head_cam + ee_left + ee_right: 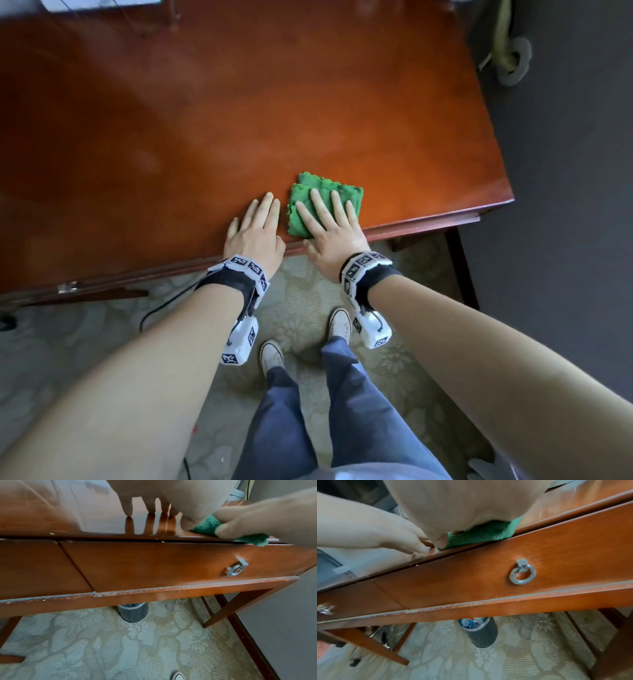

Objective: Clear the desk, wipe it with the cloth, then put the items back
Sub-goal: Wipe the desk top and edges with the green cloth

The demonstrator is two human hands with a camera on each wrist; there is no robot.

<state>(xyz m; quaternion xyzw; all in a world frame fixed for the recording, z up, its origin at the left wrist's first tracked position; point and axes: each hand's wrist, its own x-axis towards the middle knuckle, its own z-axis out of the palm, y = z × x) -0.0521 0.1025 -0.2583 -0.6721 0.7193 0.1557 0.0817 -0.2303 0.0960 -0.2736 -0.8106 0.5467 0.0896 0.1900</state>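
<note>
A dark round bin (478,632) stands on the carpet (120,649) under the bench (239,120); its open top shows crumpled, shiny blue and silver rubbish, with a speck of red at the rim, too blurred to name.

The green cloth (323,202), folded, lies on the bench at its near edge, toward the right corner, with a fold hanging slightly over that edge. The right hand (334,233) presses flat on it, its grip apart, fingers straight and spread over the cloth. The left hand (257,233) rests flat on the bare wood just beside the cloth's left side, also with straight fingers, holding nothing; its fingertips (128,512) touch the glossy top.

Below the near edge a drawer front carries a metal ring pull (522,573). At the bench's far left corner sits a pale object (99,3), cut off by the frame. Off the right edge, a grey wheel (517,61) with a yellowish strap stands on dark floor. White shoes (339,323) stand on the carpet before the bench.
</note>
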